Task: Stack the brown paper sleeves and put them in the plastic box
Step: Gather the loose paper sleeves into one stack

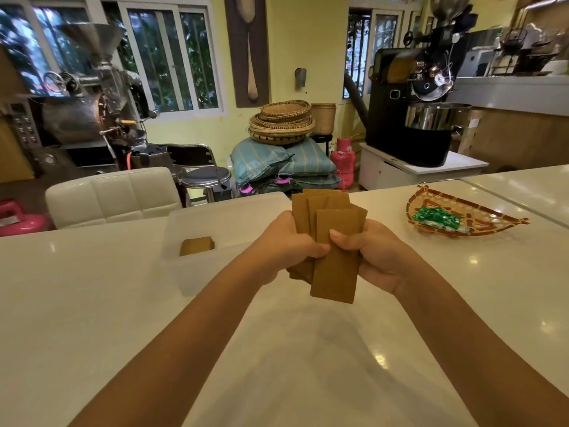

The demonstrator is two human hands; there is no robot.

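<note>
Stacking step. Left hand and right hand, fingers clamped on fanned flat brown paper sleeves above glossy white surface. Edges uneven (not squared). Next: align, then lower into translucent plastic box at 10 o'clock, some sleeves inside.

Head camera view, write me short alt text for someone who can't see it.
Two bare hands, left hand and right hand, hold a fanned bunch of brown paper sleeves above a white table. A translucent plastic box with a few sleeves inside sits to the left; a woven basket to the right.
</note>
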